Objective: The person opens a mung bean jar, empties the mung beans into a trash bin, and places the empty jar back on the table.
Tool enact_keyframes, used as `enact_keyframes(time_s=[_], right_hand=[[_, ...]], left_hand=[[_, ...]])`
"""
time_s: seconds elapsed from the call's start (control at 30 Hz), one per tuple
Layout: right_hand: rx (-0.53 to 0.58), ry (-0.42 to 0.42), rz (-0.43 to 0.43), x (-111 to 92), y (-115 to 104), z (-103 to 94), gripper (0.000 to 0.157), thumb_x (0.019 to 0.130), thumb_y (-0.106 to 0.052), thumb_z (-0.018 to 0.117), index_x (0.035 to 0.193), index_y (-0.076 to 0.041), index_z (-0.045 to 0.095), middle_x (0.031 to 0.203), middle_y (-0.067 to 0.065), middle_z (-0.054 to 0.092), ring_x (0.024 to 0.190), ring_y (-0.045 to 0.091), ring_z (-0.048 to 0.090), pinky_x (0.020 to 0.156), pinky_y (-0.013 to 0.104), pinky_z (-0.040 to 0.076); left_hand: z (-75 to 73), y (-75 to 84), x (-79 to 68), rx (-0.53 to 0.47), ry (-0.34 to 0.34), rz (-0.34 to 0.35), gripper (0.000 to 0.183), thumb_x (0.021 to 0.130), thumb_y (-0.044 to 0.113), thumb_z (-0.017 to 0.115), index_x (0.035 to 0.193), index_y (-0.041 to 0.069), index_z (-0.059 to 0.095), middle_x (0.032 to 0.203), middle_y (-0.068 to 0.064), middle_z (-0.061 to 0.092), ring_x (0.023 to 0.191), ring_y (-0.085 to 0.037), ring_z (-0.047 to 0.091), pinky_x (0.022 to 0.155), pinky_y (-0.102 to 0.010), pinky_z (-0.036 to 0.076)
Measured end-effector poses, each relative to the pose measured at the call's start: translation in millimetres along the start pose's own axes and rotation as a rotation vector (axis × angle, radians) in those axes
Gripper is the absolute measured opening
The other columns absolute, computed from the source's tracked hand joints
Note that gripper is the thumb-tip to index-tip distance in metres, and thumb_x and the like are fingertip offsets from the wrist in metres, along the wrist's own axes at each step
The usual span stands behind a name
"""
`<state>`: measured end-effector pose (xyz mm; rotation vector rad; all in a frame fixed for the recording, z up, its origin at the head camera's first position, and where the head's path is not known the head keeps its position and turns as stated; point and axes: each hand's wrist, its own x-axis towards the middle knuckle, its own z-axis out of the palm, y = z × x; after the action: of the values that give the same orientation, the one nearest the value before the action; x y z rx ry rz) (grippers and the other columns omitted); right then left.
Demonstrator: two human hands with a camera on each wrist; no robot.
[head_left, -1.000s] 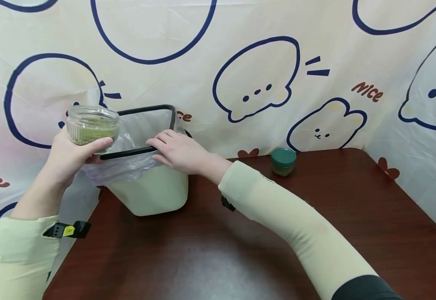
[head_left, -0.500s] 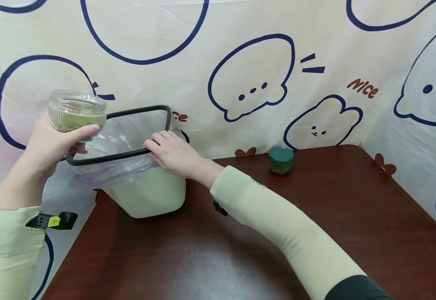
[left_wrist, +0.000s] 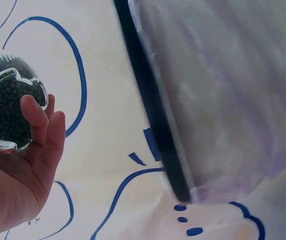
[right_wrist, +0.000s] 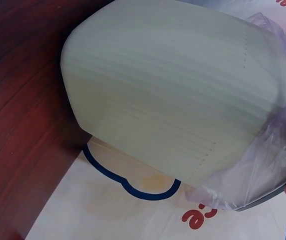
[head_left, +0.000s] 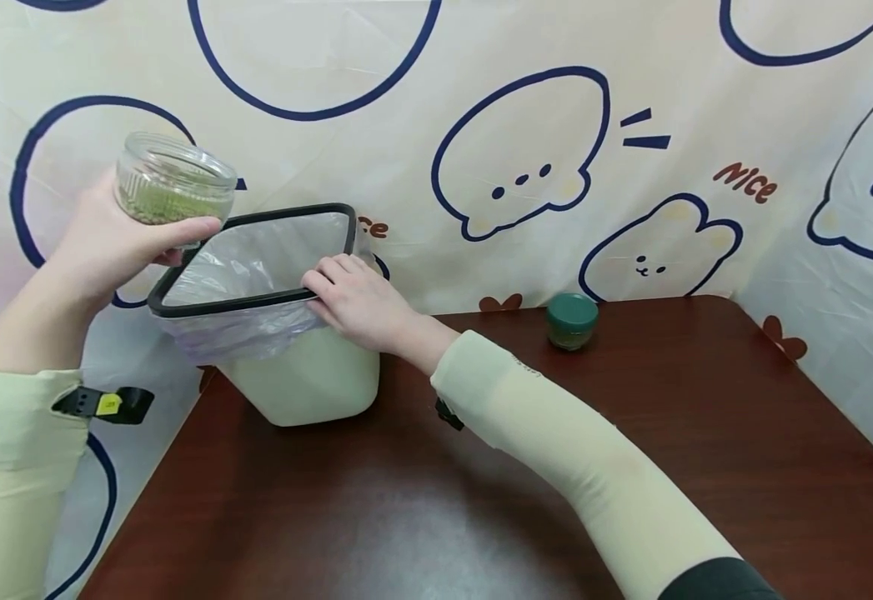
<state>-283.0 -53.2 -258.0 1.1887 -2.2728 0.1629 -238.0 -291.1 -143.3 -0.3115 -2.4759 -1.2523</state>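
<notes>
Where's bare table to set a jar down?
Bare: brown tabletop in front of the trash bin, left of the right sleeve; also beyond that sleeve, right of the green-lidded jar. Crowded: back left, with that bin, the right hand on its black rim, and the left hand holding a glass jar nearby.

This is a screened-off table nook; whether in a home or an office cannot be told. Creased, cartoon-printed sheeting (head_left: 376,167) hangs behind the dark wood-grain tabletop (head_left: 481,500) and along its left and right sides, while a bag-lined wastebasket (head_left: 308,383) is at its far left.
</notes>
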Motion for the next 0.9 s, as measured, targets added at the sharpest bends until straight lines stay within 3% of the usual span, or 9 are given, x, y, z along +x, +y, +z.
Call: enact_keyframes(time_s=[0.23, 0.5, 0.9], right_hand=[[0.012, 0.007, -0.009, -0.3, -1.4, 1.6, 0.021, 0.103, -0.029, 0.047, 0.112, -0.013, 0.058, 0.109, 0.001, 0.054, 0.107, 0.020, 0.049, 0.100, 0.029, 0.033], [0.003, 0.029, -0.007, -1.5, -0.2, 1.2, 0.021, 0.102, -0.029, 0.047, 0.111, -0.014, 0.059, 0.107, 0.001, 0.054, 0.106, 0.020, 0.049, 0.099, 0.029, 0.033], [0.015, 0.033, -0.003, -1.6, 1.2, 4.0, 0.022, 0.103, -0.030, 0.047, 0.111, -0.014, 0.059, 0.105, 0.001, 0.054, 0.104, 0.020, 0.049, 0.097, 0.029, 0.034]], left_hand=[[-12.0, 8.1, 14.8, 0.054, -0.033, 0.020, 0.069, 0.080, 0.012, 0.079, 0.138, 0.019, 0.042, 0.109, 0.008, 0.055, 0.070, -0.007, 0.058, 0.052, -0.019, 0.051], [-23.9, 20.6, 33.2, 0.145, -0.072, 0.038, 0.072, 0.083, 0.015, 0.077, 0.143, 0.017, 0.037, 0.105, 0.008, 0.052, 0.054, -0.009, 0.055, 0.048, -0.018, 0.047], [-34.2, 22.1, 58.0, 0.216, -0.090, 0.003, 0.065, 0.080, 0.021, 0.080, 0.135, 0.023, 0.044, 0.097, 0.016, 0.053, 0.055, -0.007, 0.058, 0.048, -0.019, 0.049]])
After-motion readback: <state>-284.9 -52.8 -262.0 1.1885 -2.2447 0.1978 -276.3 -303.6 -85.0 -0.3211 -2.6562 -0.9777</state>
